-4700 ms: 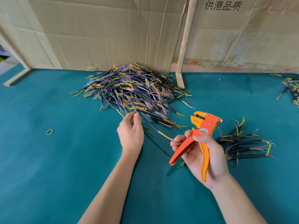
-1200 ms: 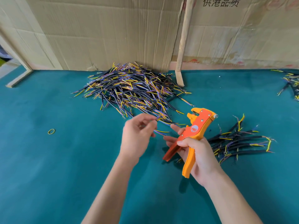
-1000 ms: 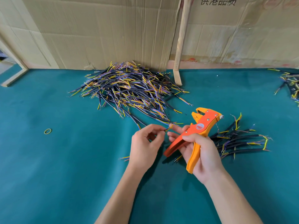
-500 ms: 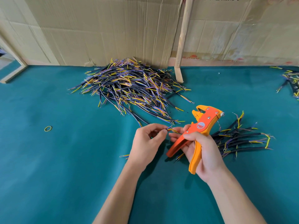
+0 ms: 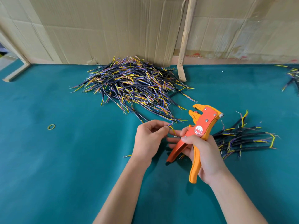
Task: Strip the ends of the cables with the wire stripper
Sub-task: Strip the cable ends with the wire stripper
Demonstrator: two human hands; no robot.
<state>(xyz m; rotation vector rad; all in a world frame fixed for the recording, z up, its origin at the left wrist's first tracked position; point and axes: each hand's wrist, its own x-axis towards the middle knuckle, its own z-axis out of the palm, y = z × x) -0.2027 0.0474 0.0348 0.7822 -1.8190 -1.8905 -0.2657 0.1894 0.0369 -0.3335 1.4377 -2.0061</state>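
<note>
Left hand (image 5: 148, 139) pinching a cable (image 5: 171, 127) by thumb and forefinger, its yellow and purple ends poking past the fingertips toward the right hand (image 5: 202, 152). Right hand clenched round the handles of the orange wire stripper (image 5: 199, 131), head up and open. Beyond the fingers, the big cable heap (image 5: 134, 88); right of them, a smaller bundle (image 5: 246, 138). Bare green tabletop (image 5: 64, 159) left of the fingers, out to the rubber band (image 5: 51, 127).

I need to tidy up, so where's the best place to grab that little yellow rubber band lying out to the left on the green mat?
The rubber band lies flat and alone on the mat, so come straight down from above and pinch one side of the thin loop between thumb and fingertip. The left hand is nearer, but it holds a cable now.
</note>
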